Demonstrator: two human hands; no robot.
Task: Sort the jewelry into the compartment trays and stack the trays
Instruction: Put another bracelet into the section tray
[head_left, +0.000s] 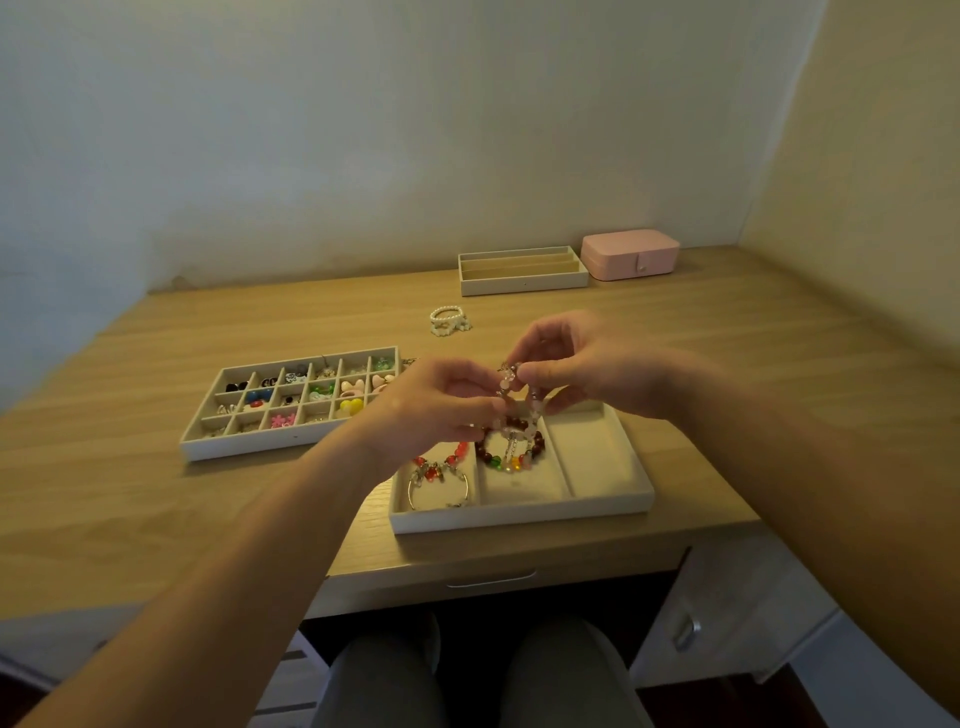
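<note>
Head view: three-slot tray (519, 515) nearest, red bracelet (441, 467) in left slot, dark bracelet (511, 453) in middle slot. Just above, left hand (441, 408) and right hand (587, 364), both pinching pink bead bracelet (506, 385). Grid tray (244, 449) at left. Farther: pearl bracelets (449, 319), then slotted tray (522, 285), pink box (628, 254).

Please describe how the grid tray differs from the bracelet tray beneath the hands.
The grid tray has many small cells; the bracelet tray has three long ones. The grid tray holds small colourful pieces; the bracelet tray holds beaded bracelets, its right section bare. Both are pale and rectangular.
</note>
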